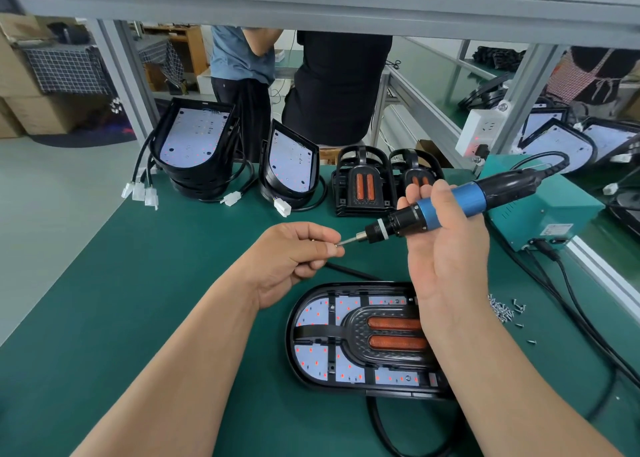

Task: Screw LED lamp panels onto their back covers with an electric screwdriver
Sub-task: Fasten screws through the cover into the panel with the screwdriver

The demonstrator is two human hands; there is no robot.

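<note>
My right hand (446, 248) grips a blue and black electric screwdriver (450, 203), held level above the table with its bit pointing left. My left hand (294, 252) pinches a small screw (336, 245) against the bit's tip. Below both hands a lamp assembly (332, 339) lies flat on the green mat: a black back cover holding a white LED panel and a black frame with two orange strips. My right forearm hides its right part.
Loose screws (504, 311) lie on the mat at right. A teal power box (540, 210) with cables stands behind them. Stacked lamp covers with panels (194, 145) and black frames (363, 183) line the far edge. Two people stand beyond the table.
</note>
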